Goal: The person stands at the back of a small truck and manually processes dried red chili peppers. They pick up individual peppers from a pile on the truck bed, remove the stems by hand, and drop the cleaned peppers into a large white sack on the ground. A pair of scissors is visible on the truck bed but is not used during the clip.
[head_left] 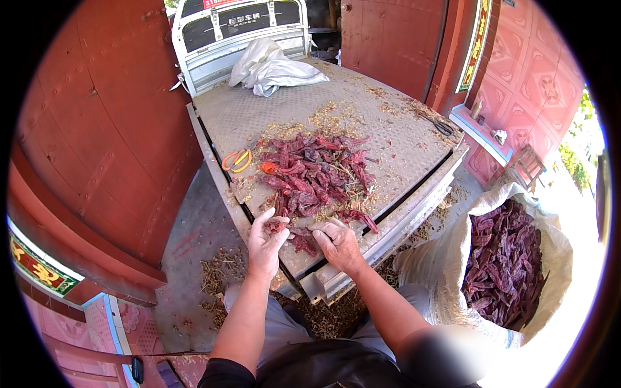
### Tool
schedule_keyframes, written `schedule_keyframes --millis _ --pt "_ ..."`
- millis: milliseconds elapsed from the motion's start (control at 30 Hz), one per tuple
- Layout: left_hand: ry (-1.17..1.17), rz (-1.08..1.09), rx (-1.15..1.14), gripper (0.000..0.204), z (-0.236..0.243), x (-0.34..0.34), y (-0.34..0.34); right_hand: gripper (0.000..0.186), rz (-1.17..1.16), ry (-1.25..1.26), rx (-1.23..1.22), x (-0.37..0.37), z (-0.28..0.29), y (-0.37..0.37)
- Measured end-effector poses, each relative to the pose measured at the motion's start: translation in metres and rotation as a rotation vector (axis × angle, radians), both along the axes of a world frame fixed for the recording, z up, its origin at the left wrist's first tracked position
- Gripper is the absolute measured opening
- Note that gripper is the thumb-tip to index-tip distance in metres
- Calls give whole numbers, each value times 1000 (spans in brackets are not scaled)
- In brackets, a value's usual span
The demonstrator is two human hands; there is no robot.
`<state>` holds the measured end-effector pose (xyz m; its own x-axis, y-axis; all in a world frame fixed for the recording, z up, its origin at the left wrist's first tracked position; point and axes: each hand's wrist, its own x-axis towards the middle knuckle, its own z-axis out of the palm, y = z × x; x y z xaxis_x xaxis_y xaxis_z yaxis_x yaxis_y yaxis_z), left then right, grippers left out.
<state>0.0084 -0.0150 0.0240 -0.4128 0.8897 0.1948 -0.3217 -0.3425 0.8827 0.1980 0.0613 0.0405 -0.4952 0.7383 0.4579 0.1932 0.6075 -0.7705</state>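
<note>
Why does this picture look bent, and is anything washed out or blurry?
Head view: the fisheye curves the left red door; glare whitens the ground right of the sack; a soft patch blurs the right sleeve; left hand and right hand look fairly sharp.

red metal doors [103,116], left and back | pink patterned wall [524,84], right | grey floor [184,233] | strong sunlight, far right

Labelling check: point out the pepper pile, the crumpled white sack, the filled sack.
Pepper pile [314,174], head view: its middle.
Crumpled white sack [270,67], head view: central folds.
Filled sack [435,275], head view: outer side wall.
</note>
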Motion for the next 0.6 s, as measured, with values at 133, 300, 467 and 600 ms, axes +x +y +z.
schedule_keyframes --millis 133,300,467,600 --pt "-21 -21 11 66 5 1 -2 15 -33 33 5 -1 11 -5" --pt "45 -25 42 68 6 2 -2 17 -68 39 -19 -1 15 -8" --pt "77 24 1 68 7 3 0 23 -49 26 9 1 11 -6" --pt "56 66 -11 68 1 2 2 27 -37 1 -75 1 15 -7"
